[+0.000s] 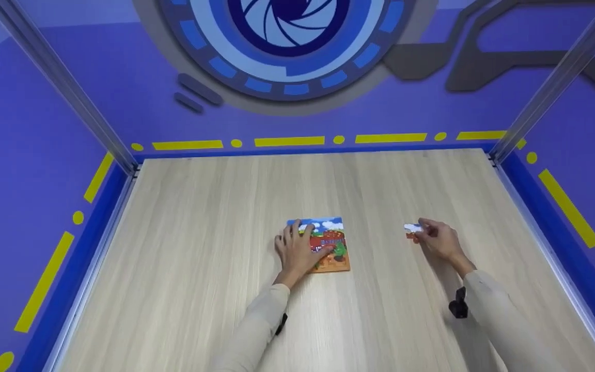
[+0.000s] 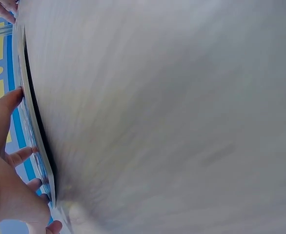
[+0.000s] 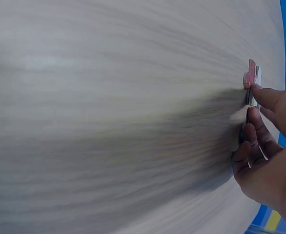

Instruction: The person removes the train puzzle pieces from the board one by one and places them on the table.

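Left hand (image 1: 295, 254) spread wide over flat, squarish picture puzzle (image 1: 331, 239), mid tabletop (image 1: 199, 232), hiding its left part. Right hand (image 1: 441, 241) pinches small knobbed piece (image 1: 411, 229) farther right, partly covered. Tabletop pale, streaky wood grain.

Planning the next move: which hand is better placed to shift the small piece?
Likely the right hand: it pinches the small piece, while the left hand rests on the picture board.

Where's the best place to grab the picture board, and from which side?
Probably its right edge, coming in from the right with a pinch. The picture board is thin and appears to lie flat, so an edge should suit better than the face, and the left hand covers its left part.
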The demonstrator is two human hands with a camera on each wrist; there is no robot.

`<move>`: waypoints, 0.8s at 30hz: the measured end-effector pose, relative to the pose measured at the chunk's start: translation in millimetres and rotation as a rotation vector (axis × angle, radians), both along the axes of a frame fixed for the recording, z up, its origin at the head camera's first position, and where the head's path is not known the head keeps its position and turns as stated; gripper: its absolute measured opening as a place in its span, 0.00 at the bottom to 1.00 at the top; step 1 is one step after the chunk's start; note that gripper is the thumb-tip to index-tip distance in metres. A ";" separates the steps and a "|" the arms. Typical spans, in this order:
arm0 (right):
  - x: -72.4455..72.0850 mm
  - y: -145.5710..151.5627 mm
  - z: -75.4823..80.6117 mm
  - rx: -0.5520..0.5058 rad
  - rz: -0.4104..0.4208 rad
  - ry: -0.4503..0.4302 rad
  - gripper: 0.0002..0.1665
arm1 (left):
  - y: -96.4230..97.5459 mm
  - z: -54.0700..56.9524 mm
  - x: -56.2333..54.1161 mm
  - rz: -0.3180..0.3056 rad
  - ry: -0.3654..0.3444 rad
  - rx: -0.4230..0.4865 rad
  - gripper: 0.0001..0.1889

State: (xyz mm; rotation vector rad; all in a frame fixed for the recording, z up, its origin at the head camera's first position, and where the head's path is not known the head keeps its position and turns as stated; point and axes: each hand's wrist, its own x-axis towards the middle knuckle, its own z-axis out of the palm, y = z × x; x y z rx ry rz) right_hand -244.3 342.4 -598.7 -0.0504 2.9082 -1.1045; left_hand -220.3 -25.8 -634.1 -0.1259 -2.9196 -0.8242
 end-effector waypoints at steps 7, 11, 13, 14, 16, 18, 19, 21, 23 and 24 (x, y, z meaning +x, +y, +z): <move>-9.5 0.0 16.1 -0.053 0.016 0.021 0.21 | -0.7 -2.2 0.3 -0.018 -0.012 0.062 0.44; -14.7 -8.9 23.0 -0.075 0.049 0.000 0.21 | -4.1 -1.0 0.5 -0.019 -0.015 0.114 0.43; -16.9 -15.8 24.8 -0.087 0.065 -0.001 0.20 | -7.6 1.1 0.4 -0.021 -0.004 0.147 0.42; -18.1 -19.7 25.2 -0.109 0.076 -0.008 0.20 | -9.8 2.4 0.7 -0.020 0.004 0.163 0.41; -19.9 -28.3 25.5 -0.150 0.098 -0.024 0.20 | -14.9 5.0 1.4 -0.013 0.012 0.168 0.40; -21.3 -38.3 24.7 -0.176 0.117 -0.026 0.19 | -20.4 7.4 3.0 -0.002 0.026 0.163 0.38; -21.9 -43.6 23.7 -0.186 0.128 -0.023 0.19 | -22.9 8.4 3.9 0.003 0.029 0.160 0.37; -22.7 -55.6 21.4 -0.196 0.151 -0.008 0.18 | -27.1 9.8 6.0 0.010 0.026 0.154 0.36; -24.0 -69.3 17.6 -0.192 0.175 0.020 0.17 | -29.7 10.3 7.8 0.003 0.026 0.158 0.35; -24.3 -76.9 15.9 -0.194 0.183 0.025 0.17 | -30.5 10.3 8.4 -0.003 0.022 0.161 0.34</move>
